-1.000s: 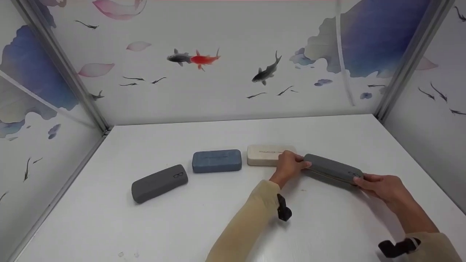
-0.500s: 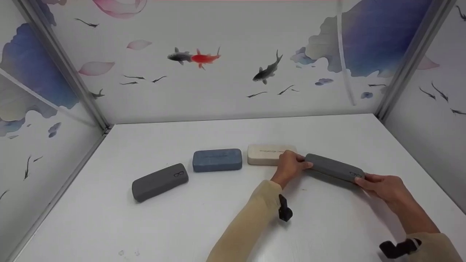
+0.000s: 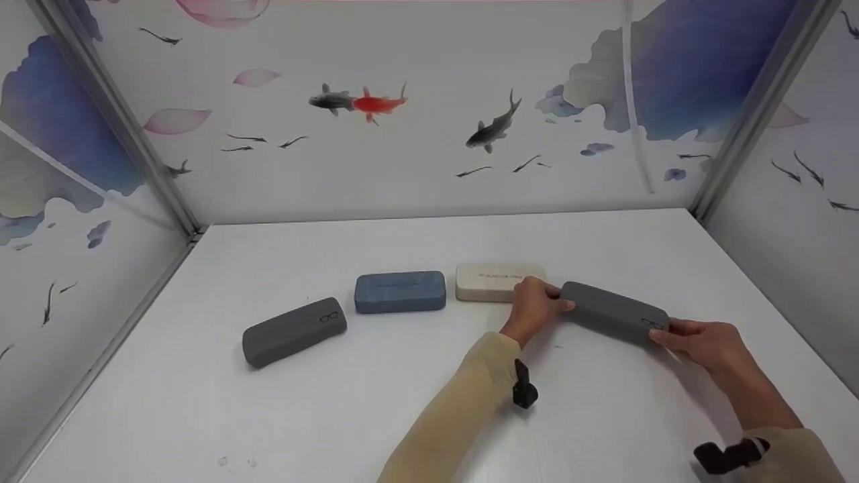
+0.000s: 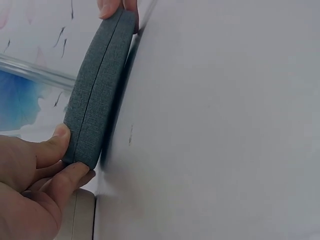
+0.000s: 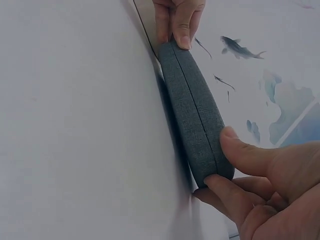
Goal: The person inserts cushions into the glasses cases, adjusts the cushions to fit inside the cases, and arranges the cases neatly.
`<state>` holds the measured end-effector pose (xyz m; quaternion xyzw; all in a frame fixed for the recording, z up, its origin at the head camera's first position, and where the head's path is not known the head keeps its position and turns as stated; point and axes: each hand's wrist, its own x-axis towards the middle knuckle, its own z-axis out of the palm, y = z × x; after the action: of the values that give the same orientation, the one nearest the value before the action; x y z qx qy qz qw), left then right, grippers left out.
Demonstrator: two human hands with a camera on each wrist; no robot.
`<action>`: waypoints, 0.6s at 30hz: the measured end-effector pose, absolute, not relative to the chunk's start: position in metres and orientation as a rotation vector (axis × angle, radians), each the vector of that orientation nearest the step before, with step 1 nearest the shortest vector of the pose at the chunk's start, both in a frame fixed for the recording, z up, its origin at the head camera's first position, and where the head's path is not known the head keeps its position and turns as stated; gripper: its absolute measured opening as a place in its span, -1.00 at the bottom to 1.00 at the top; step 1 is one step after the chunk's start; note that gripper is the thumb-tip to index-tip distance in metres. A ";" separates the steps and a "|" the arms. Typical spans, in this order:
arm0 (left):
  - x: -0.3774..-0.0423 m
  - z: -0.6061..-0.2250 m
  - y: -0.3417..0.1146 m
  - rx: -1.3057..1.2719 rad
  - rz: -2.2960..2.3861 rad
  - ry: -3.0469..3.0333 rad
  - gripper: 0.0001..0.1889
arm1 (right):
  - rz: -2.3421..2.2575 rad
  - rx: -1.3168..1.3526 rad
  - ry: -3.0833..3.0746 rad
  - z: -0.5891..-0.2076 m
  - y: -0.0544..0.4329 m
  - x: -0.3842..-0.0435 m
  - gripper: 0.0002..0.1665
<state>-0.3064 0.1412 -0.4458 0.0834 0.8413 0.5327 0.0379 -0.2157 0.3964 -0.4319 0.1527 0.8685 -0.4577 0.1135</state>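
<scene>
Both hands hold a dark grey glasses case (image 3: 612, 312) with a small spectacles print, at the right of the table in the head view. My left hand (image 3: 535, 305) pinches its left end, thumb on top and fingers beneath. The right end is pinched the same way by my right hand (image 3: 708, 345). In the left wrist view the seam of the glasses case (image 4: 97, 90) looks closed. A dark shadow runs below the glasses case (image 5: 195, 112) in the right wrist view; it seems slightly raised or tilted off the table.
Behind my left hand lies a cream glasses case (image 3: 490, 285), partly covered by that hand. A blue glasses case (image 3: 400, 292) sits left of it. Farther left a second dark grey glasses case (image 3: 294, 333) lies angled. Printed panels enclose the white table (image 3: 302, 416) at back and sides.
A thin light line along the held case's near edge, seen a second ago, no longer shows, and the case has turned slightly. Both hands keep nearly the same place.
</scene>
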 end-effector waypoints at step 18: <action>-0.297 -0.448 0.139 0.239 1.694 2.580 -0.63 | -1.231 0.362 2.636 -0.420 0.392 -0.206 0.08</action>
<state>-0.2969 0.1388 -0.4477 0.0770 0.8333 0.5470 0.0229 -0.2062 0.3921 -0.4201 0.1230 0.8942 -0.4175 0.1047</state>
